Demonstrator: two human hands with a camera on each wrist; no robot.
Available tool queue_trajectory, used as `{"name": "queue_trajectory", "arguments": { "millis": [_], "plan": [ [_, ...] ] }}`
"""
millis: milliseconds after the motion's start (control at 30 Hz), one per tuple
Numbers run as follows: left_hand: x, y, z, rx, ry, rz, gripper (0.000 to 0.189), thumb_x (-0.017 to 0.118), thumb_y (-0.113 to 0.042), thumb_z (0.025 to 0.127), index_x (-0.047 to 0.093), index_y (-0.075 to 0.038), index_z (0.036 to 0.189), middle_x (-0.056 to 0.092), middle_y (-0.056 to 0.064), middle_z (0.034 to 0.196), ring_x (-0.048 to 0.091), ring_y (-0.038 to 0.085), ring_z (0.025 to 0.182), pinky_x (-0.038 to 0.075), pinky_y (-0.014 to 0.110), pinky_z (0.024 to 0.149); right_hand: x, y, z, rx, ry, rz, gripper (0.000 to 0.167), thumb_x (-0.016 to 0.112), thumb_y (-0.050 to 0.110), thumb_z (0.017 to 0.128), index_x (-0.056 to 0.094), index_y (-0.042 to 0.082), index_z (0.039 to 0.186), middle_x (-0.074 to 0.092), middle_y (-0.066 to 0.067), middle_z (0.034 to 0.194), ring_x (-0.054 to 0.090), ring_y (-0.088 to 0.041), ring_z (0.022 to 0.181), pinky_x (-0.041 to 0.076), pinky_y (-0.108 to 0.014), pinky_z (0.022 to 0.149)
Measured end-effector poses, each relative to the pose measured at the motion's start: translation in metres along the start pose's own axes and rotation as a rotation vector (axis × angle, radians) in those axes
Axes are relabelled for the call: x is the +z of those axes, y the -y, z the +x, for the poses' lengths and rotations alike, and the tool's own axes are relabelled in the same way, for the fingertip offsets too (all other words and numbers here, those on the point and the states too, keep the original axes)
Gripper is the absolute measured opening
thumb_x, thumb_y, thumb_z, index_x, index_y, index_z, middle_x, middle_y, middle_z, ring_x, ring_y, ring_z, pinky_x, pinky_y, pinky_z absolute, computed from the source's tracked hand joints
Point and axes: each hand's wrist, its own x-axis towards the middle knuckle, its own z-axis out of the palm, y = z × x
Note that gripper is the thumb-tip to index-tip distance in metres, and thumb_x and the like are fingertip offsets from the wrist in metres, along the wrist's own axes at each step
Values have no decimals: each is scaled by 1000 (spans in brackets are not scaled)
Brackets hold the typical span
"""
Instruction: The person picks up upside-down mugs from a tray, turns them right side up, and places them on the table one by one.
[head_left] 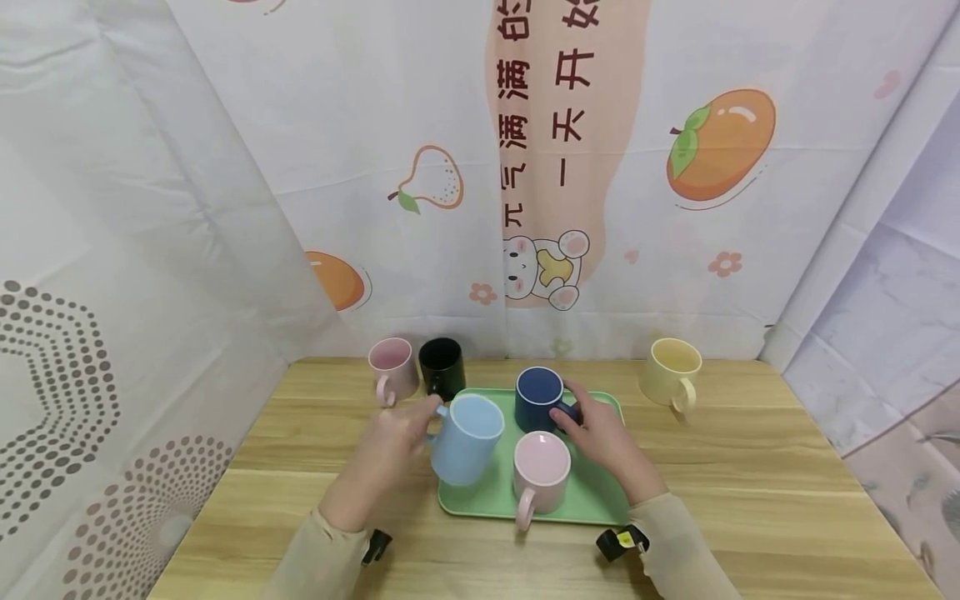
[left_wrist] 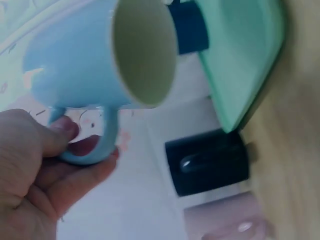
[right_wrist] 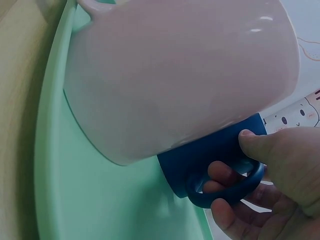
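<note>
My left hand (head_left: 400,429) holds a light blue mug (head_left: 462,450) by its handle, tilted over the left side of a green tray (head_left: 588,496). In the left wrist view, thumb and fingers go round the light blue mug's handle (left_wrist: 111,132), and its pale inside faces the camera. Toward the back of the tray stands a dark blue mug (head_left: 531,410). Its handle (right_wrist: 227,197) is in the grip of my right hand (head_left: 606,429), with the thumb on the mug's side. A light pink mug (head_left: 542,475) stands upright at the tray's front middle, handle toward me.
A dusky pink mug (head_left: 395,371) and a black mug (head_left: 442,371) stand side by side at the back left. Behind the tray's right side is a yellow mug (head_left: 670,375). A printed curtain (head_left: 420,275) hangs behind the wooden table (head_left: 750,467).
</note>
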Motion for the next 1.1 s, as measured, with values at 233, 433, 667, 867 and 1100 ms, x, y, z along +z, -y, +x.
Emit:
{"name": "queue_trajectory", "arguments": {
  "millis": [233,433,667,867,1100],
  "plan": [
    [-3,8,18,5,-186,42,38,74,23,78,72,8,112,79,20,101,79,34,82,66,44,65,1,1,-1,0,6,7,62,72,25,108,49,-5,156,67,-6,83,64,-22,79,59,-51,79],
    [13,6,28,-196,-312,-91,23,74,17,85,79,5,103,80,17,89,76,29,68,62,45,62,-1,2,-1,3,10,10,62,72,25,108,48,-5,157,69,-8,86,66,-24,82,60,-53,81],
    [37,-6,41,-405,-385,-307,25,62,22,81,75,0,81,65,7,62,51,15,52,46,46,58,-2,2,0,3,12,13,61,72,24,108,48,-6,156,68,-7,86,65,-23,81,59,-50,79],
    [50,-23,51,-552,-321,-428,24,55,19,79,61,-1,69,56,7,58,39,10,56,33,25,50,-2,3,-1,-3,15,22,61,72,23,108,49,-6,156,64,-4,82,60,-19,76,54,-42,72],
    [63,-43,58,-788,-216,-846,12,61,9,93,71,7,87,71,17,62,66,9,44,56,29,44,-3,2,-1,-10,13,27,61,72,24,108,48,-5,156,65,-4,81,60,-19,75,54,-41,72]
  ]
}}
